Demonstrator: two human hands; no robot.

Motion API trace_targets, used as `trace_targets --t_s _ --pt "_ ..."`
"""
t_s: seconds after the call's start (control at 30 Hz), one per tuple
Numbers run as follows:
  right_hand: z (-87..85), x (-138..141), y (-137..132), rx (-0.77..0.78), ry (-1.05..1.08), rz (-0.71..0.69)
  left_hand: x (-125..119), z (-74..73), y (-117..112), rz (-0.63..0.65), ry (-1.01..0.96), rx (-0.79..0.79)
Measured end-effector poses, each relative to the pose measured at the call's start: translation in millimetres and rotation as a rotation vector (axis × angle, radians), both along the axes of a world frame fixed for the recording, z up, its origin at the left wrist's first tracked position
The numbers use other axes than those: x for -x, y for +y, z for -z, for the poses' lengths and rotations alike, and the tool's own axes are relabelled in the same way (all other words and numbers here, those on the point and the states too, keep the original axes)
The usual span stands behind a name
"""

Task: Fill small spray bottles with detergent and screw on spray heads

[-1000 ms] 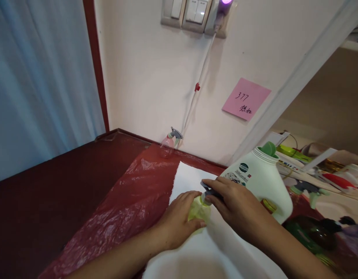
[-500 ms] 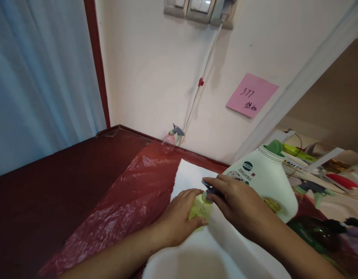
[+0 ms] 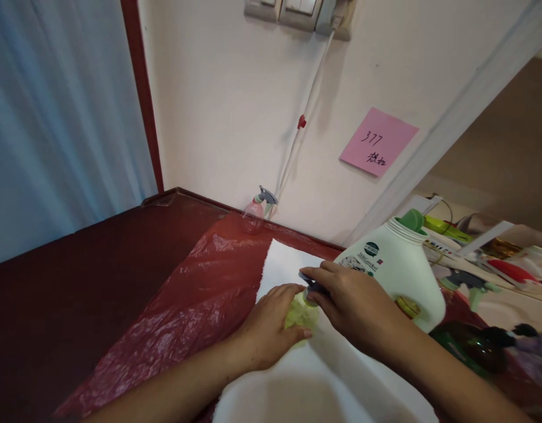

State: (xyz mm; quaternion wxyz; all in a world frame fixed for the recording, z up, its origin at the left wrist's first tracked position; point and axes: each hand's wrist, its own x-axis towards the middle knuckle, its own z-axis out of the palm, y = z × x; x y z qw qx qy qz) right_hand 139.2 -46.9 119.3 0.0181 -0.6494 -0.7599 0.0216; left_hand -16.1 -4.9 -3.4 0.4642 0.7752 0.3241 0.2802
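Observation:
A yellow, see-through spray bottle (image 3: 302, 316) is between my two hands, over a white sheet (image 3: 275, 264). My left hand (image 3: 273, 326) wraps round the bottle's body, thumb on the near side and fingers on the far side. At the neck, my right hand (image 3: 352, 302) closes on the dark grey spray head (image 3: 313, 286), whose tip pokes out past the fingers. Most of the spray head is hidden by that hand. Just right of my right hand stands a pale green jug (image 3: 411, 276) with a green cap piece in its mouth.
A pink spray bottle (image 3: 253, 216) stands against the wall on red plastic sheeting (image 3: 200, 282). A dark green bottle (image 3: 467, 346) and another grey spray head (image 3: 468, 281) are at the right. A white cable (image 3: 315, 82) hangs from a wall socket; a pink note (image 3: 379, 141) sticks nearby.
The whole view has shifted slightly, so everything sits a little further left. Both hands keep their hold on the yellow spray bottle.

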Motion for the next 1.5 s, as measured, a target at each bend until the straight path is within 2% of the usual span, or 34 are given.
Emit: trace_targets --t_s 0.17,0.33,0.5,0.67,0.77,0.9,1.1,1.23,1.43,1.5 --pt "2.4 0.0 -2.9 -0.013 0.086 0.022 -0.1 -1.8 -0.3 0.008 -0.028 -0.007" --pt "3.1 5.9 -2.5 -0.006 -0.09 0.032 -1.2 3.7 0.3 -0.005 -0.024 -0.028" --pt "3.1 7.2 -2.5 -0.017 -0.089 0.036 -0.9 5.7 -0.1 -0.004 -0.015 -0.035" --pt "1.9 8.5 -3.1 -0.019 -0.082 0.04 -1.8 -6.1 -3.2 -0.064 -0.064 -0.01" --pt "-0.5 10.3 -2.4 -0.003 -0.068 0.036 -6.5 -17.3 -4.9 -0.115 -0.147 -0.039" --pt "-3.5 11.9 -3.2 0.002 -0.022 0.038 -15.6 -28.5 -5.0 -0.188 -0.145 -0.082" --pt "-3.6 10.0 -4.2 -0.036 0.055 -0.004 -24.0 -27.1 -3.7 -0.264 -0.166 -0.091" --pt "-0.4 6.1 -2.1 -0.027 0.076 -0.008 -24.6 -21.3 -1.7 -0.218 -0.184 -0.088" --pt "2.4 3.5 -2.0 -0.046 0.059 -0.028 -19.1 -16.9 2.7 -0.033 -0.282 0.002" --pt "2.6 3.9 -1.8 -0.048 0.058 -0.025 -19.3 -16.9 0.8 -0.034 -0.301 0.037"
